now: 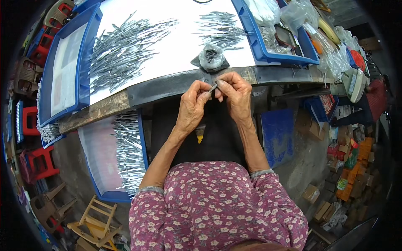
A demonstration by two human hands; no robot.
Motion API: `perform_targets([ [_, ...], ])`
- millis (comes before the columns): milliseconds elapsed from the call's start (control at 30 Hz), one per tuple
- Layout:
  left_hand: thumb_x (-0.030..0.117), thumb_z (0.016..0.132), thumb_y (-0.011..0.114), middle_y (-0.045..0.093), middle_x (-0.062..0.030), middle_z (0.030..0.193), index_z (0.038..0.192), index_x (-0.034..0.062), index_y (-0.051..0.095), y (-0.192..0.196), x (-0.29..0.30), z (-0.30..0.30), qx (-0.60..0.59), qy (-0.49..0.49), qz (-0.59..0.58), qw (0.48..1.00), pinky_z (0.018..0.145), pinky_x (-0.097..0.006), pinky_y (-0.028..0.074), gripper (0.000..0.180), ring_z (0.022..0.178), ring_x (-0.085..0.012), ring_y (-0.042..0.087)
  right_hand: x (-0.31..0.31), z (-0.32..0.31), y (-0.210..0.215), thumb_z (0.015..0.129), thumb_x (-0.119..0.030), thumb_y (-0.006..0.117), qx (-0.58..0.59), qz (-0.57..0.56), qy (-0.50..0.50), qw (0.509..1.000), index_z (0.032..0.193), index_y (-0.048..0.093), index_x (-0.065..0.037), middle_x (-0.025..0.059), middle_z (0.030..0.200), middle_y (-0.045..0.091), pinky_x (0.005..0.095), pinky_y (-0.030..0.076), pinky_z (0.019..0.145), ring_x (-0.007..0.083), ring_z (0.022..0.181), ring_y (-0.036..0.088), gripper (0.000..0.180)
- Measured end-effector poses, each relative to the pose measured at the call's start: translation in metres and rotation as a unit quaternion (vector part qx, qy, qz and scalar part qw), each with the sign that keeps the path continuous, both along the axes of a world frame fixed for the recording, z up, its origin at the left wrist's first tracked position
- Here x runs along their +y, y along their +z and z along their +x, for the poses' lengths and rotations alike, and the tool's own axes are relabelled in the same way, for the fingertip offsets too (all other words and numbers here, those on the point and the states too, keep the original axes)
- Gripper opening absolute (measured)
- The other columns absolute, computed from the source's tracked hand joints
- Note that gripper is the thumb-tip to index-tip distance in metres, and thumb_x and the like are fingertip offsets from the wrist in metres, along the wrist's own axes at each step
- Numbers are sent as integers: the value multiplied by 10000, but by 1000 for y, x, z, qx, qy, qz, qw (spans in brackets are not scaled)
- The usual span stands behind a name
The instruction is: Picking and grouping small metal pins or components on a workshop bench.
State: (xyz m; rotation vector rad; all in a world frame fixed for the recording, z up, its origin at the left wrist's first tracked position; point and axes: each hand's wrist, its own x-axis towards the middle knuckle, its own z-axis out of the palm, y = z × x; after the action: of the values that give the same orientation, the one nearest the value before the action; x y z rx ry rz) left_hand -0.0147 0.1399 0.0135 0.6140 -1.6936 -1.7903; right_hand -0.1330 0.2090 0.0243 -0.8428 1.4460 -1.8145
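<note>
My left hand (194, 102) and my right hand (235, 97) meet over my lap, just in front of the table edge. Both pinch a small, thin grey metal piece (214, 87) between thumb and fingers; its exact kind is too small to make out. Just beyond my hands, a plastic-lined cup (210, 57) with dark little parts in it stands on the table. A large heap of thin grey metal strips (125, 48) spreads over the white tabletop to the left. A smaller pile of similar strips (220, 29) lies beyond the cup.
A blue tray (83, 54) rests at the table's left end; another blue tray (261, 52) at right holds plastic bags. Below the table at left, a blue crate (115, 195) contains more strips. A wooden folding chair (94, 221) is lower left. Another person (374, 102) is far right.
</note>
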Motion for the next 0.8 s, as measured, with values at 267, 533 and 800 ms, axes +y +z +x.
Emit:
perform_targets([
  [267,24,844,466,505,-23,723,884,-1,500,8,-6,8,11,47,-28,998,618,-214,399,58,675,-81,471,-17,-23,19,832,-92,531,-11,58,79,995,826,574,10,38,652,570,182,398,488,66,545,510,111],
  [533,87,846,497,491,25,712,916,15,534,5,-22,29,-3,97,-23,995,561,-177,343,108,633,-39,413,-65,-56,-7,773,-123,564,330,158,-59,929,732,586,47,6,586,512,221,353,475,62,528,432,176],
  [800,96,846,498,502,19,714,913,24,539,3,-29,36,4,83,-5,997,555,-180,348,107,628,-37,421,-74,-52,1,704,-223,573,371,244,-48,895,689,587,48,155,617,581,346,444,581,230,590,572,272],
])
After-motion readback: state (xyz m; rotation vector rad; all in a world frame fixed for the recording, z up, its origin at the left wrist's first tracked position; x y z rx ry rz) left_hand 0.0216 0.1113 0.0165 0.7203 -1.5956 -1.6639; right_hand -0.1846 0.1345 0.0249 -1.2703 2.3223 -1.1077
